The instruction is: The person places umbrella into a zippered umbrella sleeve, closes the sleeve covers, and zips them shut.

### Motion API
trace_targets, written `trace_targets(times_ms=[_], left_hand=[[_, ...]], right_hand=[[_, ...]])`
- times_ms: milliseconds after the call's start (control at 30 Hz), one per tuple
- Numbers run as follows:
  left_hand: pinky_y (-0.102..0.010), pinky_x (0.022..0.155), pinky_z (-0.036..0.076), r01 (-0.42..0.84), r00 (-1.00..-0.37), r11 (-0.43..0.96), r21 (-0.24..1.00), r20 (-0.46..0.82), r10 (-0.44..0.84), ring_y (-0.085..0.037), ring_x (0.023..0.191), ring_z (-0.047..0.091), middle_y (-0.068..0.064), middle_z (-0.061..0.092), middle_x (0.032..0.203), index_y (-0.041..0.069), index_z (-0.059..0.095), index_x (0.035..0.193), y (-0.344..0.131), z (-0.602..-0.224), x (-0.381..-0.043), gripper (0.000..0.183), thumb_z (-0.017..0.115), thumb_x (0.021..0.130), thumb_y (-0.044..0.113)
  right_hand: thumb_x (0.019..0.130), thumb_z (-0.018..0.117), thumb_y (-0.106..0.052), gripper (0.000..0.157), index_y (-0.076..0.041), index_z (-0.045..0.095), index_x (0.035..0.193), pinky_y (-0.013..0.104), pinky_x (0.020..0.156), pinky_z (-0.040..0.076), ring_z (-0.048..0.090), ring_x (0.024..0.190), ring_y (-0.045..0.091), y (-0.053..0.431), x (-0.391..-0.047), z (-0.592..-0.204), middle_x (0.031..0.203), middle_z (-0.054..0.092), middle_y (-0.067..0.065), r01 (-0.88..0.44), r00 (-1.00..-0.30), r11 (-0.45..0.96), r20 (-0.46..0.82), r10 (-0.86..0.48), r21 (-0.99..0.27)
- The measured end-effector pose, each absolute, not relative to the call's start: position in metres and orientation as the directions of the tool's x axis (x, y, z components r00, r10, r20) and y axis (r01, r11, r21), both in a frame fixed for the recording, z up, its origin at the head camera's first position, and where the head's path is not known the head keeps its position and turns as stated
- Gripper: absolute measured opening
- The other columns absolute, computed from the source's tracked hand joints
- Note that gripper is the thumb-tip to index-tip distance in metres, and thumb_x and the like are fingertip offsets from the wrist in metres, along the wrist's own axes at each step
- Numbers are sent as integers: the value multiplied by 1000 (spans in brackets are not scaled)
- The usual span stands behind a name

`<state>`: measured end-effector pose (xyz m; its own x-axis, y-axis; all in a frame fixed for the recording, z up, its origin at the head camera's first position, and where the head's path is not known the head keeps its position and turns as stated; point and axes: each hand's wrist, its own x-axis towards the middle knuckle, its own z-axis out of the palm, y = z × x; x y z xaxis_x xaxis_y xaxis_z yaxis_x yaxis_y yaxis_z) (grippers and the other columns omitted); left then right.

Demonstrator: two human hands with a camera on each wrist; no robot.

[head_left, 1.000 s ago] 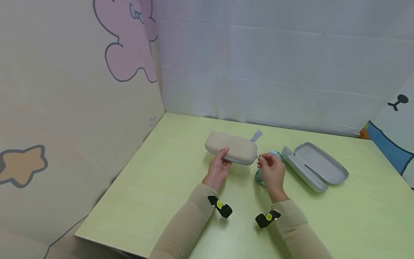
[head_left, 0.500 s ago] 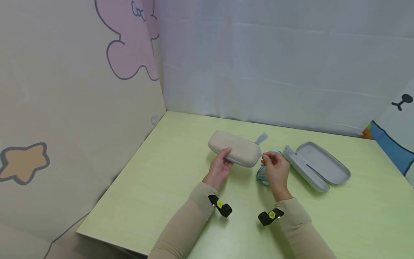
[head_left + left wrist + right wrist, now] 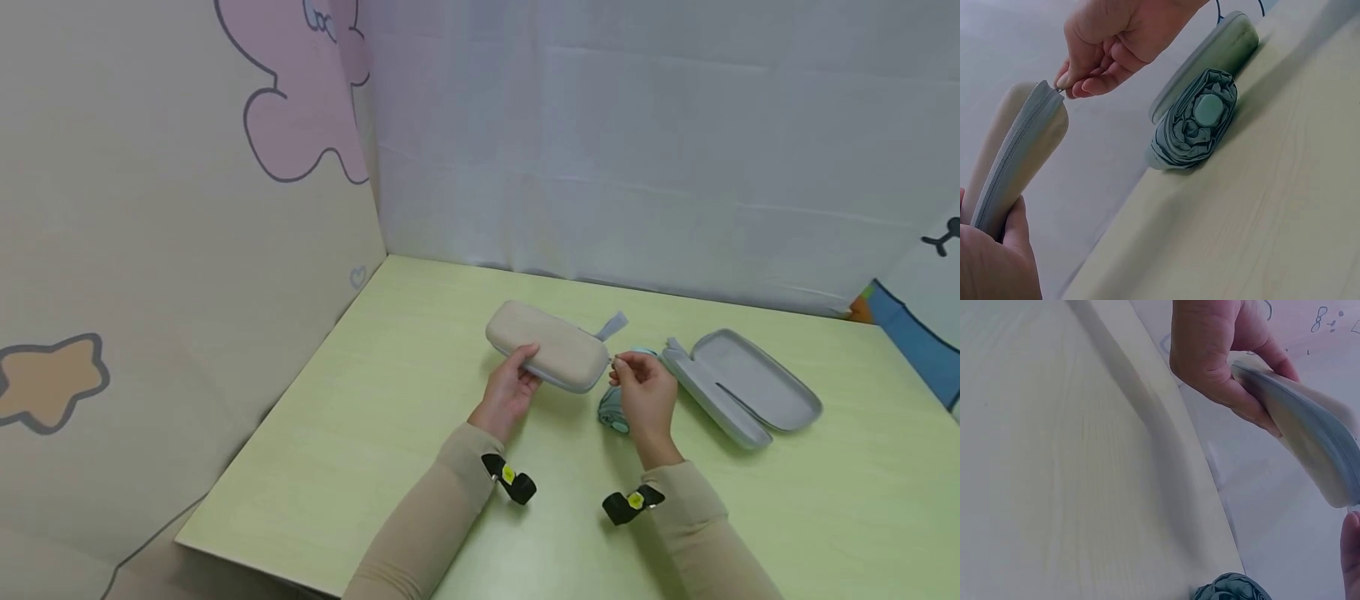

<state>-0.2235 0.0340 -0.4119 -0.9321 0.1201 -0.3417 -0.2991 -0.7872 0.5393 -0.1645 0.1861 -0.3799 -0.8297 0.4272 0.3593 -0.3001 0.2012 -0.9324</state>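
Observation:
A beige zip case (image 3: 551, 342) with a grey zip edge and a fabric loop is held above the table, tilted. My left hand (image 3: 507, 398) grips it by its near long side, thumb on the upper face. At the case's right end, my right hand (image 3: 648, 402) pinches the small zip pull (image 3: 1060, 90). In the left wrist view the zip line (image 3: 1013, 150) runs closed along the visible edge. Below the right hand lies a folded teal umbrella (image 3: 1194, 119), partly hidden by that hand in the head view.
An open grey case (image 3: 761, 383) lies on the table to the right, beyond the umbrella. The light green-yellow table (image 3: 360, 433) meets a white curtain (image 3: 645, 150) at the back and a printed wall (image 3: 172, 250) on the left.
The case and my right hand have shifted slightly right, and the view has drifted a little too. Both holds, on the case and on the zip pull, stay the same.

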Motion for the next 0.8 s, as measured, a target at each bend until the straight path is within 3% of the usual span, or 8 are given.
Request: trace_targets(times_ms=[200,467,667,800], left_hand=[[-32,92,45,-309,-933,-776,549,-331,137,-27,109,56,-16,57,112,-5,40,125,31,-412,-217,48,63,84,0],[-29,88,47,-310,-938,-754,580,-314,144,-22,98,61,-13,61,102,-5,44,119,29,-414,-215,39,61,84,0],[-30,87,48,-319,-937,-748,581,-312,157,-24,98,63,-13,64,101,-5,46,119,26,-413,-216,38,61,84,-1],[-30,85,49,-342,-932,-734,587,-312,185,-23,97,63,-11,65,97,-4,47,117,25,-412,-214,35,60,84,-2]], right_hand=[[86,58,9,8,16,58,89,17,56,50,58,60,5,190,-164,-387,81,60,19,-290,-843,160,331,425,-944],[86,60,7,5,12,60,88,17,55,49,58,60,4,198,-169,-401,75,60,3,-295,-835,162,336,435,-942],[85,59,10,5,6,62,85,17,54,50,58,59,4,198,-169,-402,72,60,-3,-309,-829,174,354,433,-935],[86,59,9,2,10,61,86,17,55,50,58,60,4,197,-167,-397,73,60,-2,-306,-835,169,350,426,-937]])
